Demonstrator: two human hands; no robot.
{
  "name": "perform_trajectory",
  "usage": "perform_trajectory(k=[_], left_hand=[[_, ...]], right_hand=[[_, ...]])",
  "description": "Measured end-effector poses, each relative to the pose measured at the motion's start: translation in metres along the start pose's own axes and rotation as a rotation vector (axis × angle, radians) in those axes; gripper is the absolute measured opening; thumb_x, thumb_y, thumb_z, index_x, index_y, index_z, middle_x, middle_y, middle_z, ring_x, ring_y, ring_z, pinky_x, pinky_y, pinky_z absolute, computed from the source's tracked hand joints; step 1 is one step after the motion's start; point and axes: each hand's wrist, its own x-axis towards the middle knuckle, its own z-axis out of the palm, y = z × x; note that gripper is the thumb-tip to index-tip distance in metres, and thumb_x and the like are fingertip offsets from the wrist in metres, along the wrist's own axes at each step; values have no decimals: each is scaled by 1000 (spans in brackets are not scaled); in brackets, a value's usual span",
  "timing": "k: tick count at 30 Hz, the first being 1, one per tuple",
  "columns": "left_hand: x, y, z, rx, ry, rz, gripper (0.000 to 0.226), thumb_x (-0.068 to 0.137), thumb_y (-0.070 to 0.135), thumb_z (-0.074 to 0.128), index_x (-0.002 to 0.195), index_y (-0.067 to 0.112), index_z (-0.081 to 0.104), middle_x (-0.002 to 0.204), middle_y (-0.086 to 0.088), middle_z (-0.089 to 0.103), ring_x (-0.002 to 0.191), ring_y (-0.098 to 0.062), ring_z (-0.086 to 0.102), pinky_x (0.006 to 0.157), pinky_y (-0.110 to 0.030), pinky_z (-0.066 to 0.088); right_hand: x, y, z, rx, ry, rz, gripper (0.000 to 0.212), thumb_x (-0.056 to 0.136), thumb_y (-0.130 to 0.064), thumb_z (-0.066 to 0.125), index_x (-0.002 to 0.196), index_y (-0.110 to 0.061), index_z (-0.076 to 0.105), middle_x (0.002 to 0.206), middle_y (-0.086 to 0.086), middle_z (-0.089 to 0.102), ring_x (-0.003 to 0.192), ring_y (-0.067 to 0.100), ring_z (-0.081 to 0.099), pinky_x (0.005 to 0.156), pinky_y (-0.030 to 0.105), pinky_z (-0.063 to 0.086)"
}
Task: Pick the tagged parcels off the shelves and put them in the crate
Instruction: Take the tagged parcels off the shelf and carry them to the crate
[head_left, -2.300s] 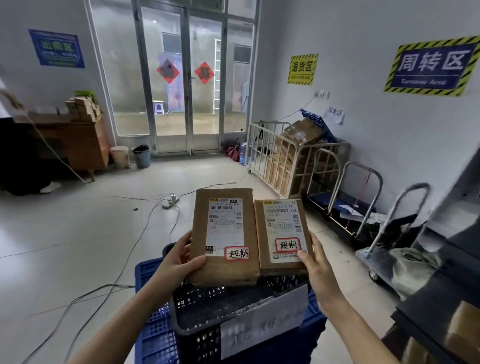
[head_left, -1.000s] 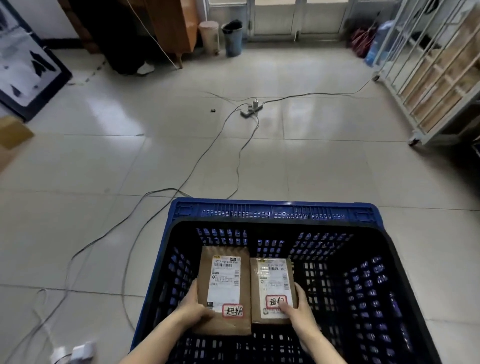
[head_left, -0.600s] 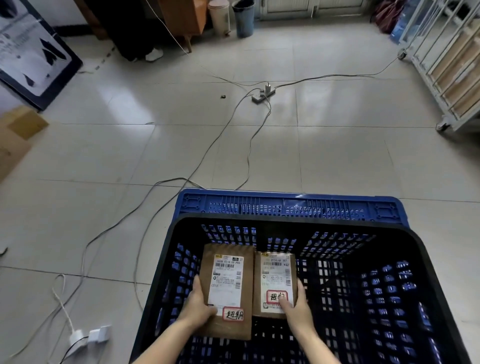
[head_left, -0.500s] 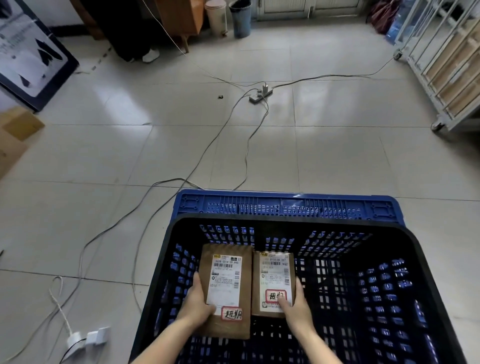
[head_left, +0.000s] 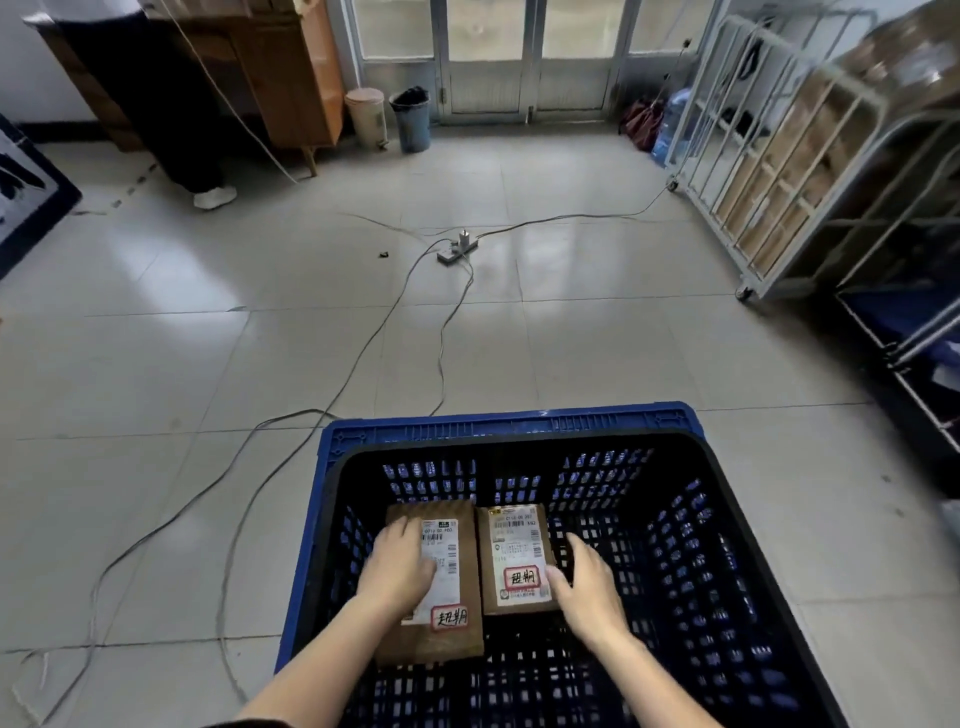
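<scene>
Two brown cardboard parcels lie side by side on the bottom of the black crate (head_left: 519, 441), which is nested in a blue crate (head_left: 509, 418). Each carries a white shipping label and a red-bordered tag. The larger parcel (head_left: 460, 642) is on the left, and my left hand (head_left: 400, 566) rests flat on top of it, palm down, covering part of its label. The smaller parcel (head_left: 514, 556) sits to its right. My right hand (head_left: 589, 587) is at that parcel's right edge, thumb on the label and fingers along the side.
Cables run over the tiled floor to a power strip (head_left: 457, 249). A wire roll cage (head_left: 779, 171) with cardboard stands at right, trolleys beside it. Two bins (head_left: 410, 119) and a wooden cabinet (head_left: 291, 78) stand by the glass doors. A person's white shoe (head_left: 215, 196) is at far left.
The parcels went from being held up in front of me down to the crate's bottom. My left hand slid from the larger parcel's lower corner onto its top.
</scene>
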Motion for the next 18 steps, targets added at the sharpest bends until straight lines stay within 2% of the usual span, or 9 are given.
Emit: perform_trajectory(k=[7,14,18], left_hand=[[-52,13,-32,128,24,206,64,94,32,47,148,10,22,155,-5,26,143,-21,22,117,-31,20],[-126,32,-54,221,177,510,61,93,35,48,146,11,28,152,-3,33,140,-19,28,115,-29,21],[-170,45,-53,230,189,642,63,93,36,50,146,11,28,152,-4,33,141,-20,26,117,-30,21]], right_hand=[[-69,-18,-28,-106,125,-72,58,95,-38,45,145,-14,26,151,1,31,139,16,26,113,30,25],[-165,-20,-50,-201,298,-92,57,96,-40,43,145,-15,29,151,0,32,140,17,25,114,29,24],[-220,-12,-61,-224,401,-75,57,95,-40,43,145,-15,29,150,0,32,139,16,25,113,30,24]])
